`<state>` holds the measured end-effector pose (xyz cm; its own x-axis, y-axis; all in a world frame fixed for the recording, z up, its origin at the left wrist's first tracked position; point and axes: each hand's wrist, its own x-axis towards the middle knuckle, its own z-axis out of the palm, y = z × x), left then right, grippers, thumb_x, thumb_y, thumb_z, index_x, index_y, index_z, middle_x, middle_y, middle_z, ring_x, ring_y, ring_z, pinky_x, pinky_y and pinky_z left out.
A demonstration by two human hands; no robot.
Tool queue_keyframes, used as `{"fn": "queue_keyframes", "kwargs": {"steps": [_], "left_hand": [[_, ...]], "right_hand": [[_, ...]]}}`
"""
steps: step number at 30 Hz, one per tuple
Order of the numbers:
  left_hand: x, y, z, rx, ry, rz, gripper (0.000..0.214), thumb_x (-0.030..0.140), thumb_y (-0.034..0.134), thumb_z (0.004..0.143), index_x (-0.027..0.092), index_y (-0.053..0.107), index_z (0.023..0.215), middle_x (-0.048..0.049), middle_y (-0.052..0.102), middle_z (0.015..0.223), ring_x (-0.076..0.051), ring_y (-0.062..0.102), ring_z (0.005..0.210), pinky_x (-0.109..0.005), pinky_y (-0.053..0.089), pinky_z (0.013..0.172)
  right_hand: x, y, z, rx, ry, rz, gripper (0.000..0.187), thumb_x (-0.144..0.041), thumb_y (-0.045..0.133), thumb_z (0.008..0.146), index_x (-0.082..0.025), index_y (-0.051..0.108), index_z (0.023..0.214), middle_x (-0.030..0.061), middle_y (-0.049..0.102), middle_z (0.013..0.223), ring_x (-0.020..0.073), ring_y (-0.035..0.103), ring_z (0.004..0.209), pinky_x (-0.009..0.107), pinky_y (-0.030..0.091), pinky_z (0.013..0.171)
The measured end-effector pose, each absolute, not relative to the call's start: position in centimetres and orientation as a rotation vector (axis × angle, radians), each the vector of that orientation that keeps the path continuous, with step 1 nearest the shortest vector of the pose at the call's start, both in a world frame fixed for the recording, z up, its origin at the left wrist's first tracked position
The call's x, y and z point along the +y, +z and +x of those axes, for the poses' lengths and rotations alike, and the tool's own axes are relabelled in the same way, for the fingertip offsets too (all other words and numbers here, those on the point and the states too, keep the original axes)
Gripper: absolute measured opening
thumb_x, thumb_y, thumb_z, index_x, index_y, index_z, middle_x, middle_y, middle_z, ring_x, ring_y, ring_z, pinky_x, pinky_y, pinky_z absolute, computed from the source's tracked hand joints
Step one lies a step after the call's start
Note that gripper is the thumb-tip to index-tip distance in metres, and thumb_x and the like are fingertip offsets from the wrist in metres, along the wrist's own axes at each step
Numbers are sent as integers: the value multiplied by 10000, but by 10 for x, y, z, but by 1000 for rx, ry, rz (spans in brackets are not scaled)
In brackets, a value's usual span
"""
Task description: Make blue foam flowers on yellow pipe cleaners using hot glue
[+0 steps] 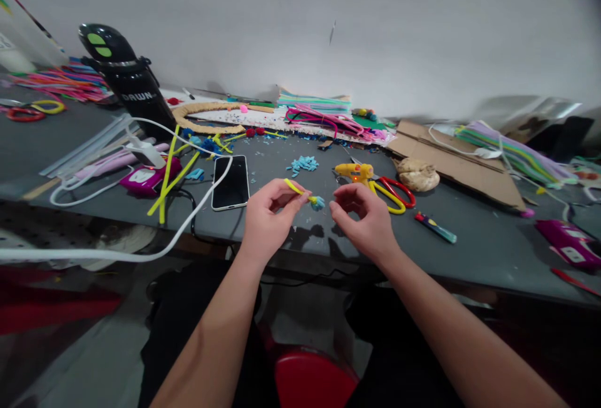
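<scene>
My left hand [271, 214] pinches a yellow pipe cleaner [293, 187] between thumb and fingers. Light blue fuzzy bits [318, 203] cluster at its right end, just beyond the fingertips. To the right of that cluster is my right hand [364, 217], fingers curled and thumb apart from them, with nothing visible between. Behind both hands lies a small pile of light blue cut pieces [303, 165] on the grey table [282, 148]. A yellow glue gun [354, 173] rests beyond my right hand, beside scissors with red handles [398, 191] and scissors with yellow handles [387, 200].
A phone [230, 183] and yellow pipe cleaners [173, 186] lie left, with a white cable [206, 198] looping over the table edge. A black bottle [134, 82] stands behind them. At right are a utility knife [435, 228], a crumpled tan bundle [417, 174] and cardboard [462, 170].
</scene>
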<state>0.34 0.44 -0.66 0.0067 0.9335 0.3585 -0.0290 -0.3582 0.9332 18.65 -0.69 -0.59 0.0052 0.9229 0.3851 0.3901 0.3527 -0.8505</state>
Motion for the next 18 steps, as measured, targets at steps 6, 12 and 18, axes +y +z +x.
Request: {"fn": "queue_keyframes", "kwargs": {"steps": [6,12,18], "left_hand": [[4,-7,4,1020,1474,1479,129,290,725,818,176,682,861,-41,730,850,-179,721,818,-290,591,786],[4,-8,4,1036,1470,1504,141,298,724,819,173,691,876,-45,735,849,-178,721,803,-286,592,771],[4,-7,4,1028,1475,1500,133,284,729,815,173,692,878,-41,736,847,-175,722,804,-278,591,777]], "right_hand": [[-10,-3,188,-1907,226,-1126,52,-223,641,846,-205,670,885,38,645,811,147,561,674,299,495,639],[-9,-9,186,-1965,136,-1124,82,-226,609,884,-201,680,917,57,657,855,166,602,742,308,510,704],[-8,-11,187,-2019,112,-1116,84,-200,577,904,-200,660,917,60,644,853,177,607,781,317,506,741]]}}
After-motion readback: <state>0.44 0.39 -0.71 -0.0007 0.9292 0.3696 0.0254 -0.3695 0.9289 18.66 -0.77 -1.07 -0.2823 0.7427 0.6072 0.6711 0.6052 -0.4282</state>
